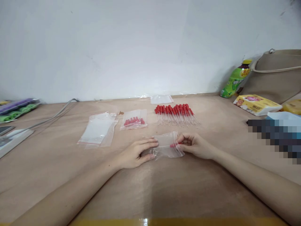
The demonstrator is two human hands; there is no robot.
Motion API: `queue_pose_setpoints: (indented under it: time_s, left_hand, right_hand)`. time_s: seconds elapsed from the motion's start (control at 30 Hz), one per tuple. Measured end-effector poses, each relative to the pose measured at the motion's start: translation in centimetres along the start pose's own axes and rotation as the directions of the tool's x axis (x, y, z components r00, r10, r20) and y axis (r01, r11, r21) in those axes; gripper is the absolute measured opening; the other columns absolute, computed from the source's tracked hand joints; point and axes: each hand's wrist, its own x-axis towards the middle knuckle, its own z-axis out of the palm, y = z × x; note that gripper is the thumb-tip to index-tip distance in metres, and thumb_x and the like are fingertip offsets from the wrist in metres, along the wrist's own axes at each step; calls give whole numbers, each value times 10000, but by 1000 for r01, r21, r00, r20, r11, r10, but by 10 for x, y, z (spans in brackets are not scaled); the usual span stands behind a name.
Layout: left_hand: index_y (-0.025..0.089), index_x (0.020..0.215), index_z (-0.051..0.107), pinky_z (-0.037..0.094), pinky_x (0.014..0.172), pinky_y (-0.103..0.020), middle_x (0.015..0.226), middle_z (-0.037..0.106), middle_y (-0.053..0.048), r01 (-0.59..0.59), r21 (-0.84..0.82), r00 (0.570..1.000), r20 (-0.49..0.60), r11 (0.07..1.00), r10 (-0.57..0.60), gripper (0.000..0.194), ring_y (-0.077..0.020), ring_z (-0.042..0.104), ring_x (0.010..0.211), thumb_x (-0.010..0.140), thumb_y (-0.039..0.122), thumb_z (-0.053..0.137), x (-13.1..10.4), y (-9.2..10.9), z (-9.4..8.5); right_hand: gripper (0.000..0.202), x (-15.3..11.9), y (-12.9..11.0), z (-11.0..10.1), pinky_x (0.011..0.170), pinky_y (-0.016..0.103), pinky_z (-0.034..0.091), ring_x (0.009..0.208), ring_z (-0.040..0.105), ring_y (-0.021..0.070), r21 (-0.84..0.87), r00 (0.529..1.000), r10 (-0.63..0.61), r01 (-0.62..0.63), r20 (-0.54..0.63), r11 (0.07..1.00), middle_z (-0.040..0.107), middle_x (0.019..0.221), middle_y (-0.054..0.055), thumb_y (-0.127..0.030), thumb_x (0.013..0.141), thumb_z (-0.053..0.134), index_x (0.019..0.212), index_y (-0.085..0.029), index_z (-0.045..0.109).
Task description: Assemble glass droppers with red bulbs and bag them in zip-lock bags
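Note:
A clear zip bag (166, 142) lies on the table between my hands. My left hand (137, 153) holds its left end, fingers on the upper part and thumb near the lower edge. At the bag's right end, my right hand (194, 146) pinches a red-handled thin stick (174, 145), its red end inside or behind the clear plastic. Its other end is hidden by my fingers. Beyond my right hand lies a row of red-handled thin sticks (175, 110), their slim pale shafts pointing toward me. Left of them, a filled zip bag (134, 120) contains several red-ended pieces.
A stack of zip bags (97, 130) lies at left, and another flat bag (161, 99) near the wall. A cable (54, 116) crosses the far left. At right are a green bottle (236, 79), a tissue pack (257, 104) and a beige bag (275, 75).

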Motion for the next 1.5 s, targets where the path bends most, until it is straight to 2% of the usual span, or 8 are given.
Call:
queue_pose_setpoints:
  time_s: [0.27, 0.53, 0.67, 0.8, 1.0, 1.23, 1.4, 1.5]
  left_hand:
    - [221, 1220, 520, 383, 995, -401, 1267, 522, -80, 10, -29, 1000, -4, 1000, -10, 377, -215, 486, 1162, 855, 312, 509, -1, 0, -1]
    - [215, 1227, 477, 374, 990, -402, 1272, 509, -83, 20, -26, 1000, -7, 999, -20, 388, -218, 464, 1176, 854, 317, 501, -1, 4, -2]
    - [193, 1072, 509, 417, 930, -378, 1244, 524, -95, 49, -73, 998, -27, 996, -52, 271, -218, 502, 1127, 840, 333, 518, -2, 6, -2]
    - [194, 1042, 520, 411, 935, -372, 1257, 511, -93, 56, -57, 998, -12, 997, -57, 239, -216, 489, 1141, 846, 331, 509, -2, 6, -4]
    - [232, 1188, 522, 342, 1017, -391, 1320, 463, -68, 28, 0, 999, 36, 1000, -28, 339, -208, 430, 1211, 865, 326, 487, -2, 3, -5]
    - [252, 1212, 529, 328, 1033, -404, 1334, 453, -63, 37, -9, 998, 57, 999, -36, 357, -212, 421, 1224, 863, 320, 496, -2, 0, -4]
    - [254, 1212, 530, 312, 1038, -431, 1346, 432, -69, 36, -20, 997, 69, 999, -35, 352, -224, 392, 1247, 866, 306, 492, 0, 0, -4]
    - [255, 1218, 522, 299, 1047, -421, 1353, 420, -68, 30, -8, 996, 81, 1000, -30, 354, -215, 384, 1252, 871, 314, 484, 0, -1, -4]
  right_hand:
    - [310, -2, -14, -11, 752, 273, 419, 845, 528, 150, -439, 965, -149, 232, 216, 868, 567, 881, 55, -417, 820, 508, 731, -187, 695]
    - [418, -16, -23, -5, 563, 255, 393, 513, 473, 120, -238, 997, 45, -29, 61, 971, 448, 503, -36, -516, 833, 418, 980, -210, 663]
    - [414, -16, -19, 8, 746, 288, 439, 840, 593, 172, -55, 994, 55, -50, 91, 997, 625, 821, 3, -358, 652, 701, 1032, -228, 600]
    - [263, -12, -15, 12, 784, 311, 445, 890, 595, 167, 51, 992, 76, -81, 97, 995, 634, 868, 24, -335, 674, 684, 852, -190, 554]
    - [310, -11, -16, 8, 587, 213, 416, 629, 534, 88, 25, 995, 100, -99, -26, 995, 546, 654, -39, -360, 628, 714, 650, -175, 466]
    - [347, -7, -10, 1, 382, 179, 271, 408, 401, 50, -33, 956, 207, -219, -206, 975, 560, 587, -48, -425, 639, 687, 807, -189, 497]
    - [250, 8, -12, -26, 432, 214, 328, 465, 438, 84, -358, 874, -28, -169, -486, 918, 555, 599, -17, -406, 689, 612, 779, -180, 557]
    - [168, 29, -22, -48, 521, 249, 365, 552, 487, 120, -675, 819, -252, -206, -515, 708, 599, 646, 8, -344, 703, 582, 741, -183, 610]
